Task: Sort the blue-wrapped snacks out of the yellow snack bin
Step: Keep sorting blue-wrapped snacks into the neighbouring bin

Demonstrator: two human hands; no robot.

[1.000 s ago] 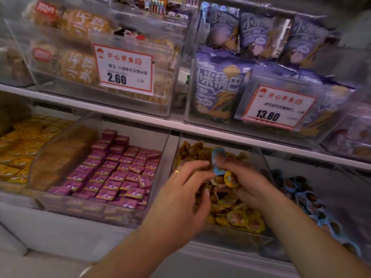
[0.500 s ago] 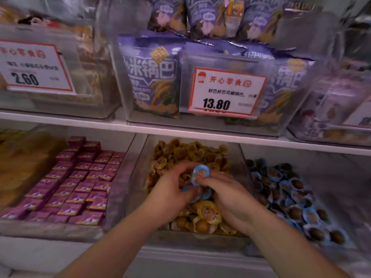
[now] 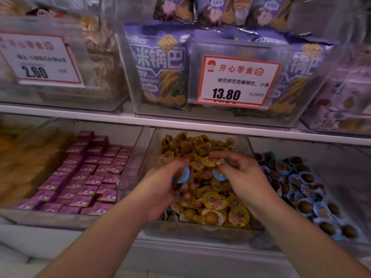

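A clear bin on the lower shelf holds a heap of yellow-wrapped round snacks. Both hands are inside it. My left hand grips a blue-wrapped snack together with a few more wrappers against its palm. My right hand pinches another blue-wrapped snack under its fingers, and a yellow wrapper rests on its fingertips. The two hands are a short gap apart above the heap.
To the right, a clear bin holds several blue-wrapped snacks. On the left lie purple square packets and orange packets. The upper shelf carries bins of purple bags and price tags.
The view has swung and come closer to the bin. My hands, joined on one blue snack before, have parted; each now holds a blue-wrapped snack lower over the yellow heap.
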